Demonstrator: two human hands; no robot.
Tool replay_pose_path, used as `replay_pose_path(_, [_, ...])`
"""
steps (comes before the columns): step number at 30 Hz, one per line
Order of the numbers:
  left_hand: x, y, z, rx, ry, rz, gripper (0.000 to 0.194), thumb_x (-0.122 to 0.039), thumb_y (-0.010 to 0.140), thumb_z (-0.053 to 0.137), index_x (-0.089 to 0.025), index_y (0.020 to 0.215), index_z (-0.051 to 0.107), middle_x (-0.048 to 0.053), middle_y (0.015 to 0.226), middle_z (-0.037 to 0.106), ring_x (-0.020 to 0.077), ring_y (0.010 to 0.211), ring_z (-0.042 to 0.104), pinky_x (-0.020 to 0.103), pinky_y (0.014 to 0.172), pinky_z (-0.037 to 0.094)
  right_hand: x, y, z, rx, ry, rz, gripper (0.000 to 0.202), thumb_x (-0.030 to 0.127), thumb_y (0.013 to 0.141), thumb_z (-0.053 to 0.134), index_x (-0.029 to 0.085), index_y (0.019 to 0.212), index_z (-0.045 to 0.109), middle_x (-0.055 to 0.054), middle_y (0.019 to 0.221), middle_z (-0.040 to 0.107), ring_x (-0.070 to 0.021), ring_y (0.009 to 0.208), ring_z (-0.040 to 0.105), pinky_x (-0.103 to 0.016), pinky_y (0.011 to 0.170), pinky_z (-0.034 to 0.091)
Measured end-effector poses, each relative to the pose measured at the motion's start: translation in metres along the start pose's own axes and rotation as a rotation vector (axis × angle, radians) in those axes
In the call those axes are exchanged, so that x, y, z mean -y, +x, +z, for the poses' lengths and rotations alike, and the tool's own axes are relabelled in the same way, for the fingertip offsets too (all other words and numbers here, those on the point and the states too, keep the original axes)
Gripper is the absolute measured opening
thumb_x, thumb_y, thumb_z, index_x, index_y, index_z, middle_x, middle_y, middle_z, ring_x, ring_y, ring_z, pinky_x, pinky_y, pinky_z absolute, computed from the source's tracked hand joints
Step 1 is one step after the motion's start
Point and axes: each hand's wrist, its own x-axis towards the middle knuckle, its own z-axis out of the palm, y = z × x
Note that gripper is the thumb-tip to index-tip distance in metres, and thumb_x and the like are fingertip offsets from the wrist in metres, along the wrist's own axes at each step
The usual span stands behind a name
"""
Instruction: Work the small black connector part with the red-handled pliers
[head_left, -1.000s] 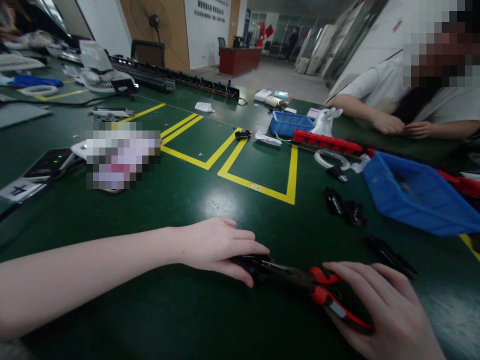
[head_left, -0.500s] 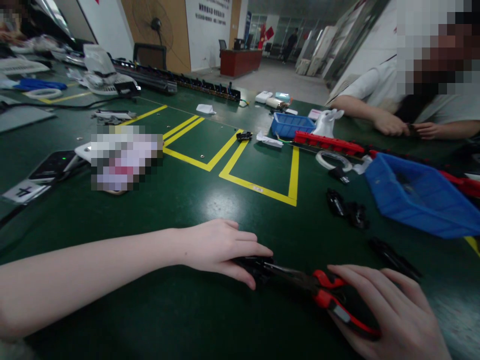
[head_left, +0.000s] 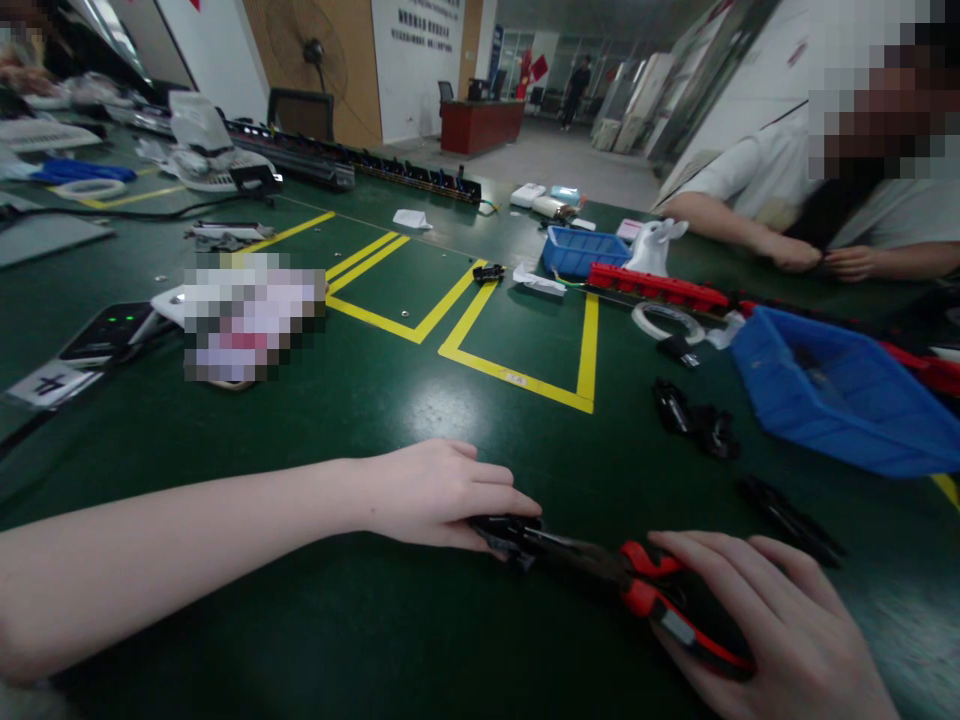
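Note:
My left hand (head_left: 457,495) is closed around a small black plastic part (head_left: 514,538), pinching it between thumb and fingers just above the green table (head_left: 337,640). My right hand (head_left: 772,620) grips red-and-black needle-nose pliers (head_left: 637,580) by the handles. The jaws point left and meet the right end of the black part; whether they clamp it I cannot tell. Beyond my right hand lies a long black piece (head_left: 791,520), with more black parts (head_left: 694,418) farther back.
A large blue bin (head_left: 847,400) stands at the right, a smaller blue basket (head_left: 585,250) behind it. A red strip (head_left: 656,287) runs between them. A phone (head_left: 255,320) lies at left. Another person's hands (head_left: 825,258) rest at the far right.
My left thumb has drawn in under the black part, baring more of it. The pliers and my right hand have shifted very slightly left.

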Motion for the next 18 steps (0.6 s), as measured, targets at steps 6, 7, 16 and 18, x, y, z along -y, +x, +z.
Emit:
replay_pose_path(6, [0.0007, 0.0001, 0.0026, -0.023, -0.004, 0.005, 0.05, -0.039, 0.095, 0.067, -0.016, 0.136, 0.051, 0.006, 0.11, 0.069, 0.0171, 0.088, 0.067, 0.029, 0.072, 0.045, 0.0004, 0.0003, -0.0022, 0.007, -0.04, -0.011, 0.037, 0.028, 0.088, 0.058, 0.016, 0.123, 0.058, -0.011, 0.105, 0.071, -0.025, 0.088, 0.067, -0.043, 0.082, 0.044])
replay_pose_path(7, [0.0008, 0.0, 0.0028, -0.024, -0.001, 0.006, 0.051, -0.041, 0.095, 0.067, -0.016, 0.136, 0.051, 0.006, 0.11, 0.069, 0.0173, 0.087, 0.067, 0.029, 0.072, 0.044, 0.0006, 0.0005, -0.0027, 0.007, -0.05, -0.017, 0.036, 0.027, 0.088, 0.059, 0.016, 0.122, 0.059, -0.011, 0.105, 0.071, -0.0249, 0.088, 0.067, -0.042, 0.083, 0.044])
replay_pose_path(16, [-0.0003, 0.0002, 0.0022, -0.006, 0.028, 0.007, 0.05, -0.038, 0.096, 0.066, -0.015, 0.137, 0.05, 0.007, 0.111, 0.07, 0.0184, 0.09, 0.068, 0.03, 0.071, 0.043, 0.0018, -0.0018, 0.0002, -0.003, -0.022, 0.012, 0.037, 0.028, 0.089, 0.058, 0.017, 0.124, 0.058, -0.012, 0.106, 0.07, -0.0256, 0.09, 0.067, -0.044, 0.085, 0.043])
replay_pose_path(18, [-0.0006, 0.0002, 0.0024, -0.014, 0.032, 0.011, 0.05, -0.039, 0.095, 0.066, -0.014, 0.137, 0.051, 0.007, 0.11, 0.071, 0.018, 0.088, 0.068, 0.03, 0.07, 0.043, 0.0006, -0.0019, 0.0002, -0.009, -0.024, -0.007, 0.039, 0.028, 0.088, 0.058, 0.017, 0.125, 0.058, -0.011, 0.106, 0.07, -0.0253, 0.089, 0.067, -0.044, 0.084, 0.043])
